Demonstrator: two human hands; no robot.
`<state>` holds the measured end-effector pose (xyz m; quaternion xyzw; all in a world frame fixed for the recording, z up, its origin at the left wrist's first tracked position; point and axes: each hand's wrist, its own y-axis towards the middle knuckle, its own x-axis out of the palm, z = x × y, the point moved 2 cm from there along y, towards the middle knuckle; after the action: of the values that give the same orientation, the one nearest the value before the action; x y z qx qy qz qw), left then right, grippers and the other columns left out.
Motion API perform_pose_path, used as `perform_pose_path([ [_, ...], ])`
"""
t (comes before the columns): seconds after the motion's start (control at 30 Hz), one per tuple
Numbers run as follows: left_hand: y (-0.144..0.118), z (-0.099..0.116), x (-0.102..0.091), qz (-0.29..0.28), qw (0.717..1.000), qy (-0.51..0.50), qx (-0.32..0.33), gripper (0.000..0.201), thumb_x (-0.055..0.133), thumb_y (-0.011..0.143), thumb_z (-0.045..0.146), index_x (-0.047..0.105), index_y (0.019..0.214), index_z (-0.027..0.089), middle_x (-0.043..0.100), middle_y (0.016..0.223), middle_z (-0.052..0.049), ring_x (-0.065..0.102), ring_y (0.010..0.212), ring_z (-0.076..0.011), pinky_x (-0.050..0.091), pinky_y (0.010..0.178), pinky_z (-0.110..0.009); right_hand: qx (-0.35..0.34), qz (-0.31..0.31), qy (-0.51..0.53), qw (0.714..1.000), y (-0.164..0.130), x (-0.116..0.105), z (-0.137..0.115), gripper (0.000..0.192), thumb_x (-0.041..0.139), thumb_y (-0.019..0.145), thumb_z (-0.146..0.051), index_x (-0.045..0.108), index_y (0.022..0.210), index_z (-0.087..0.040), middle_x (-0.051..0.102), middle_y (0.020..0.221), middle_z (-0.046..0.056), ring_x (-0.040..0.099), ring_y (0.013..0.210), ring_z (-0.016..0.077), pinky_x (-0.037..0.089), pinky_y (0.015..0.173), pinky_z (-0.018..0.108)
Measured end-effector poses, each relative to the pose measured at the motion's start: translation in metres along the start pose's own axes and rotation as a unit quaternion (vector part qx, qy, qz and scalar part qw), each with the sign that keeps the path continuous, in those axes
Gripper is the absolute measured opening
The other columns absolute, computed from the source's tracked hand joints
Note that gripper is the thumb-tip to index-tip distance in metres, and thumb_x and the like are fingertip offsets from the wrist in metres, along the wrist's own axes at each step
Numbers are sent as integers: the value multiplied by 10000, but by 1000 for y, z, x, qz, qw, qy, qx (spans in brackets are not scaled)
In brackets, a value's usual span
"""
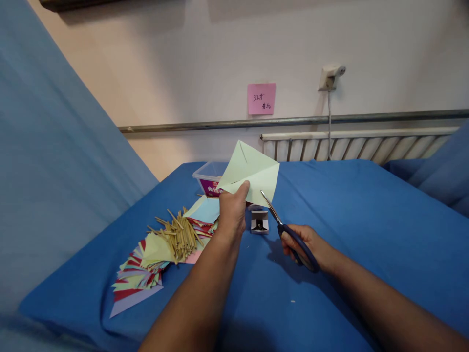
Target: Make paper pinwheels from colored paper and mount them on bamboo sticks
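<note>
My left hand (pixel 233 210) grips a pale green square of paper (pixel 252 166) by its lower left part, thumb on top. A slit shows near the paper's upper corner, and creases run across it. My right hand (pixel 302 244) is wrapped round the dark blue handles of a pair of scissors (pixel 298 242). The scissor blades look closed, and their tip lies over the paper's lower edge; whether it touches cannot be told. Below the paper, a small white open box (pixel 260 230) with dark bits inside stands on the table.
Thin wooden sticks (pixel 181 234) lie in a heap on the left, among stacks of coloured paper (pixel 137 271). Behind them is a clear plastic tub (pixel 208 171) with a purple label. The table has a blue cloth (pixel 351 210); a radiator (pixel 359 142) and wall are behind.
</note>
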<state>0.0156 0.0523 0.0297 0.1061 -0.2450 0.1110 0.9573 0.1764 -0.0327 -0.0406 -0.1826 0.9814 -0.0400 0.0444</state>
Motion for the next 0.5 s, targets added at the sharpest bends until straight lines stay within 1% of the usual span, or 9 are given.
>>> perform_pose_path([
  [0.13,0,0,0,2,1000,1,6,386,781,627,183,689,996,116,719,1055,-138,644,1078,-287,483,976,-430,2,8,-5,1000,0,0,-2,597,546,709,-775,497,694,-180,541,594,-11,466,441,73,373,406,210],
  [0.33,-2,0,2,-6,1000,0,10,426,784,643,208,681,1049,128,722,1048,-130,651,1065,-280,481,977,-442,2,21,-11,1000,0,-1,-2,584,544,726,-758,507,680,-177,539,580,-11,467,440,75,372,404,207],
  [0.5,-2,2,3,-13,999,-1,30,469,797,634,223,672,1079,144,713,1090,-117,645,1076,-266,482,975,-415,1,30,6,1000,1,0,-2,543,583,733,-711,509,679,-176,540,580,-17,456,446,71,363,413,203],
])
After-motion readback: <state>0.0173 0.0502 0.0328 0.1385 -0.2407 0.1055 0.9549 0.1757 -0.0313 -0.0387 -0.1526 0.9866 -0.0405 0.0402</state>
